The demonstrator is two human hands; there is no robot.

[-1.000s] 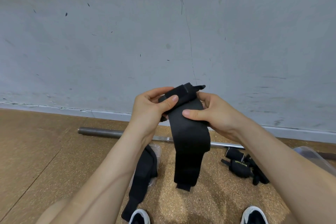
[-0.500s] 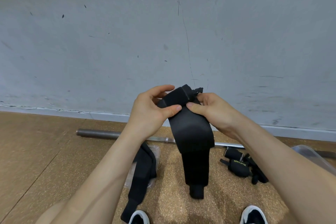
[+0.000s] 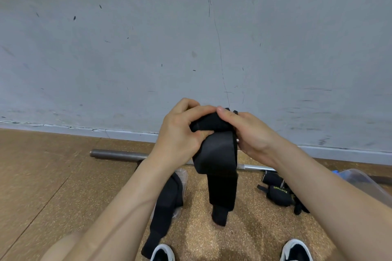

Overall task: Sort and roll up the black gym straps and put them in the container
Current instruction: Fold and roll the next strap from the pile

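Observation:
A wide black gym strap (image 3: 218,159) hangs in front of me, its top end curled into a small roll pinched between both hands. My left hand (image 3: 180,131) grips the roll from the left, thumb under it. My right hand (image 3: 246,131) holds it from the right, thumb on top. The strap's tail dangles down toward the floor. A second black strap (image 3: 163,210) lies unrolled on the floor under my left forearm. Rolled black straps (image 3: 277,193) with yellow lettering lie at the right. A clear plastic container (image 3: 360,184) shows behind my right forearm, partly hidden.
A steel barbell (image 3: 118,154) lies along the foot of the grey wall (image 3: 191,48). The floor is brown cork-like matting (image 3: 42,176). A clear plastic piece (image 3: 183,176) lies under the unrolled strap. My two shoes (image 3: 163,252) show at the bottom edge.
Both hands have closed tighter over the strap's top end, curling it into a roll. The hanging tail has lengthened and swung slightly lower.

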